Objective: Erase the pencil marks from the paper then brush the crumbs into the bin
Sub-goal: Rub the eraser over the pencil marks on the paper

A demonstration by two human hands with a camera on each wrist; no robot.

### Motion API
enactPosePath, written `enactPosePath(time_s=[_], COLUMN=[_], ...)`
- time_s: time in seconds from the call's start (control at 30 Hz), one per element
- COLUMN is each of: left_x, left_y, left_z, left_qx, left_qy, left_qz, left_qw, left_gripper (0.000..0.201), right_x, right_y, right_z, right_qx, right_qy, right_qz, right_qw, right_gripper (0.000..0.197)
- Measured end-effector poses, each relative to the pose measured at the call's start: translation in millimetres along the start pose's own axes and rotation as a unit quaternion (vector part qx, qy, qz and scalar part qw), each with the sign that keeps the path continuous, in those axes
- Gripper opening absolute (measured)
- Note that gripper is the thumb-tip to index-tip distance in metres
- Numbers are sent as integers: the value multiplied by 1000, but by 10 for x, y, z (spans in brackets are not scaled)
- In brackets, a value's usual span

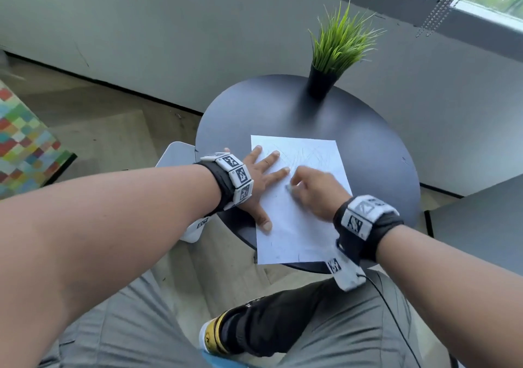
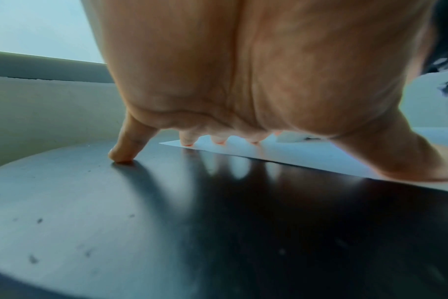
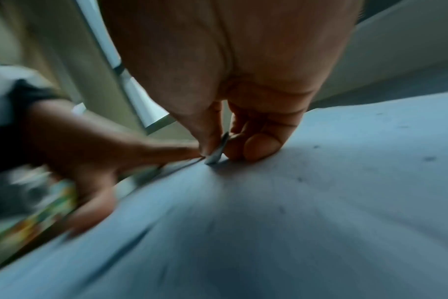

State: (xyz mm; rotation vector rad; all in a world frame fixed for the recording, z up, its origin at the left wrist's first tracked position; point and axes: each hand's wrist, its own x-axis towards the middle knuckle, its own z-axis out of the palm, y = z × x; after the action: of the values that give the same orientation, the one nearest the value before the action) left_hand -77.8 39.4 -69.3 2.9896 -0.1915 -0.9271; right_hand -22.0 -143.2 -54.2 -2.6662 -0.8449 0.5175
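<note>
A white sheet of paper (image 1: 300,212) with faint pencil lines near its top lies on the round dark table (image 1: 368,146). My left hand (image 1: 263,178) lies flat with fingers spread on the sheet's left edge, the little finger on the table (image 2: 120,155) and the thumb (image 2: 409,161) on the paper (image 2: 294,153). My right hand (image 1: 314,189) pinches a small grey eraser (image 3: 216,153) between thumb and fingers and presses its tip on the paper (image 3: 320,202) beside the left fingertips. In the head view the eraser (image 1: 289,188) just shows.
A potted green grass plant (image 1: 334,56) stands at the table's far edge. A white bin (image 1: 181,158) sits on the floor left of the table, partly behind my left wrist. A grey seat (image 1: 481,220) is at right. Dark specks dot the paper.
</note>
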Motion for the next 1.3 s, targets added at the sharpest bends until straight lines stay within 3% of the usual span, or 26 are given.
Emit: enactPosePath(time_s=[0.1,0.23,0.27,0.33,0.4,0.43,0.47,0.53,0.6,0.7,0.77,0.9,1.07,1.2,1.23,1.3], left_x=[-38,-59,-55,-54,-50,-47,-42,-25,-19,-53,-81,-130,-157,-103,-99,-106], left_y=[-11,-12,-12,-7,0,3,5,11,17,52,85,141,161,169,173,174], left_z=[68,62,57,55,61,61,60,59,56,20,-17,-93,-123,-111,-110,-112], left_qx=[10,15,16,18,18,19,20,25,28,26,32,38,43,41,41,46], left_qy=[2,-4,-7,-13,-14,-14,-14,-14,-18,-21,-23,-31,-35,-33,-33,-35], left_qz=[20,25,24,17,13,14,13,11,5,0,0,-2,-5,-6,-7,-11], left_qw=[1000,1000,1000,1000,1000,1000,1000,1000,999,999,999,999,998,999,999,998], left_gripper=[144,143,143,144,145,145,146,147,148,148,146,144,143,145,146,146], right_x=[-200,128,125,-13,-206,-212,-139,32,48,-173,-201,56,-270,35,-1,-155], right_y=[-73,130,127,10,-102,-97,-60,40,70,-93,-85,161,-62,240,227,86], right_z=[89,-56,-50,18,90,70,32,-94,-115,26,-3,-158,60,-156,-146,-28], right_qx=[-18,-3,-6,-28,-40,-46,-51,-45,-44,-71,-76,-27,-62,-20,-26,-58], right_qy=[-83,30,34,-20,-121,-140,-120,-57,-56,-141,-163,-61,-160,-46,-41,-90], right_qz=[-108,37,36,-50,-148,-165,-154,-63,-20,-122,-138,28,-118,36,28,-58], right_qw=[991,999,999,998,981,975,979,995,997,980,974,997,978,998,998,993], right_gripper=[15,17,17,16,13,12,13,17,20,16,18,22,23,20,21,20])
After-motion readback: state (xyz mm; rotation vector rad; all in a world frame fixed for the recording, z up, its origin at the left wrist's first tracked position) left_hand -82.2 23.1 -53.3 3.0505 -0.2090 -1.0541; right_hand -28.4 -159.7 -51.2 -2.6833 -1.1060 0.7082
